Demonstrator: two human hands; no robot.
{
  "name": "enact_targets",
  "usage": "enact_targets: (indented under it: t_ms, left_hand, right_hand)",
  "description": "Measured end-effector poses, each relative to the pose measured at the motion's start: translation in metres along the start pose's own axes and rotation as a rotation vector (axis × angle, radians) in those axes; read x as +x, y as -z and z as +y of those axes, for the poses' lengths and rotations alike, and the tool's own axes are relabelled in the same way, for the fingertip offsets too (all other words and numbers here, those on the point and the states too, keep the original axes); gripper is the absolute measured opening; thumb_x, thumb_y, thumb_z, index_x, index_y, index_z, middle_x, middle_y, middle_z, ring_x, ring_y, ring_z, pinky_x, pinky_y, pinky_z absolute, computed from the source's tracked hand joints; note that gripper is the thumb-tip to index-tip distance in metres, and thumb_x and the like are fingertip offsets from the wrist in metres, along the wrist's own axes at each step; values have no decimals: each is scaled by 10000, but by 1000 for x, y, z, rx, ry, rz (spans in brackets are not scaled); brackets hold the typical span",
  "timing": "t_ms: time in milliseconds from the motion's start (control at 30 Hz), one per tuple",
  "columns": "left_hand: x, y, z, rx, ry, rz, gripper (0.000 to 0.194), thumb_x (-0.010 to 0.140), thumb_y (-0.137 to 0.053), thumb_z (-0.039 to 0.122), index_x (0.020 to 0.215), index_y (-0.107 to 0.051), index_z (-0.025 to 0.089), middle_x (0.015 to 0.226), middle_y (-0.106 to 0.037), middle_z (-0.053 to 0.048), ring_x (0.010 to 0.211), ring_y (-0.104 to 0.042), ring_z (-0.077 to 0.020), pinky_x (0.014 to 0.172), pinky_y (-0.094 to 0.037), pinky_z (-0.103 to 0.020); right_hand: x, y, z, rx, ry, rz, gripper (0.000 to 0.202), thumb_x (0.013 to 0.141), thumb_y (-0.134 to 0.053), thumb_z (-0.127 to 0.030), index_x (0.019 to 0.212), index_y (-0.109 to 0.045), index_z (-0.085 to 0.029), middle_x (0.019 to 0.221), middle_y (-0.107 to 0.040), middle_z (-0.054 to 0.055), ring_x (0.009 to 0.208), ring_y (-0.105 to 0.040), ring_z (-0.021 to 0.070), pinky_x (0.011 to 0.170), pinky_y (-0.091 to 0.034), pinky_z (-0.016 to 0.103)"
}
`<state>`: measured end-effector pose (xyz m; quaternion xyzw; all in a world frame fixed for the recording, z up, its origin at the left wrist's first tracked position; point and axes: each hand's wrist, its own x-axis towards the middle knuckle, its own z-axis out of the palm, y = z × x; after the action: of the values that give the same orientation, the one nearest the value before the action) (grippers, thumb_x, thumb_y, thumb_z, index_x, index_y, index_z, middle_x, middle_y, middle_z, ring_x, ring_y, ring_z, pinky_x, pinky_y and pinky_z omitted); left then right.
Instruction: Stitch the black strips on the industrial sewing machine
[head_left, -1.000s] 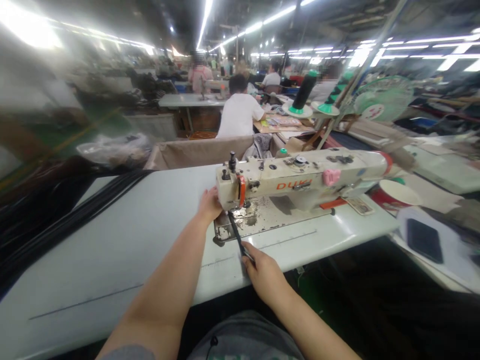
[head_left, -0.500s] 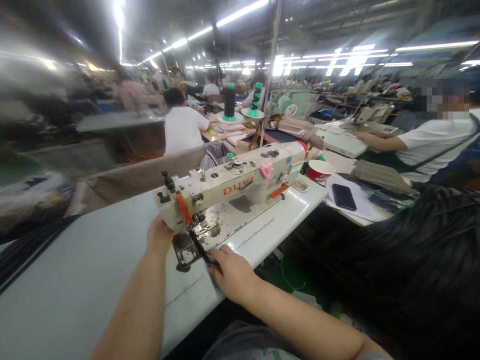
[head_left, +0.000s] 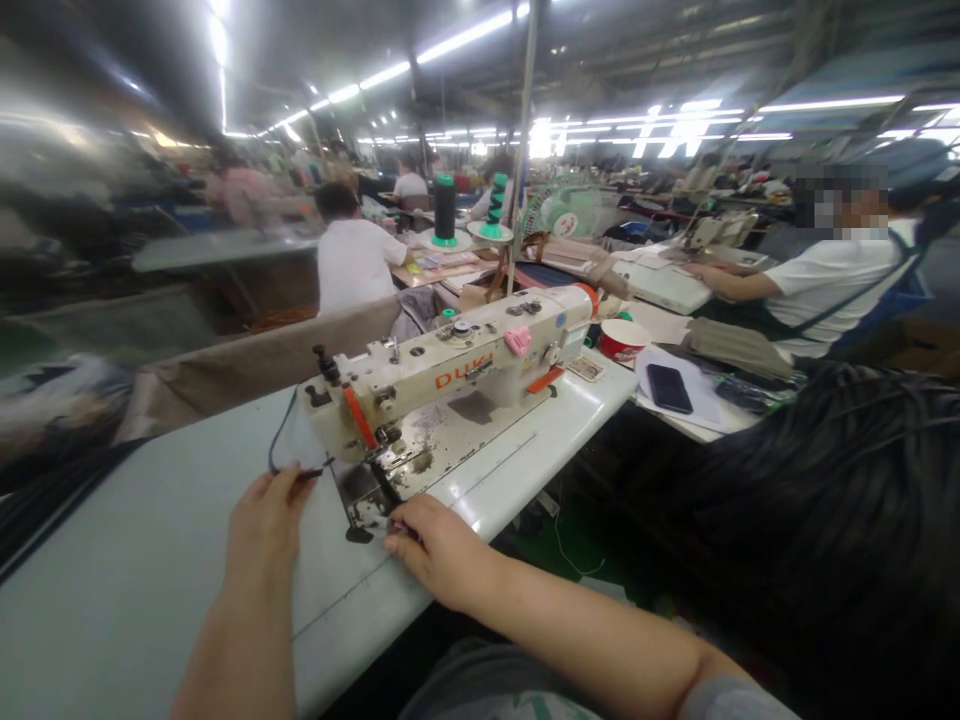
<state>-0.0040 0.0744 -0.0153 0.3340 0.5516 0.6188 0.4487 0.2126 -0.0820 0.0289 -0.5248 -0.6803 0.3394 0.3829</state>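
A white sewing machine [head_left: 465, 370] stands on the pale table [head_left: 150, 560]. To the left of its needle end, my left hand [head_left: 266, 510] pinches a small dark strip [head_left: 309, 473] between thumb and fingers. In front of the needle area, my right hand [head_left: 435, 545] has thumb and fingers pressed together at the near end of a black strip [head_left: 386, 487] that runs back under the presser foot. What exactly sits between the right fingertips is partly hidden. A thin dark cord curves from the machine's head down towards my left hand.
Dark strips lie at the left table edge, and a large black bundle [head_left: 840, 480] is at the right. A phone [head_left: 669, 388] on paper and a red-white tub [head_left: 622, 342] stand right of the machine. People in white shirts sit at tables beyond.
My left hand has moved left and towards me, away from the needle end, and a dark strip now shows in its fingers. My right hand stays by the machine's front. The view has shifted slightly.
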Motion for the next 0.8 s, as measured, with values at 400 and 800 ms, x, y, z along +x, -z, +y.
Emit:
enact_targets:
  t_ms: [400,800]
  left_hand:
    - [-92,62,10,-13,-159,63,358,747,-855,427,952,-693,182,910,-749,-40,900,-719,-188,958,-567,-370]
    - [-136,85,13,47,-204,86,293,795,-832,404,934,-709,178,1020,-786,-82,972,-738,-209,928,-564,-338]
  right_hand:
    - [47,-62,12,628,-361,-322,474,909,-607,-622,846,-683,-159,649,-633,8,466,-387,83,448,-257,225]
    - [71,-92,-8,580,-261,-461,559,886,-562,-716,787,-644,-173,559,-474,-50,443,-308,79,439,-207,236]
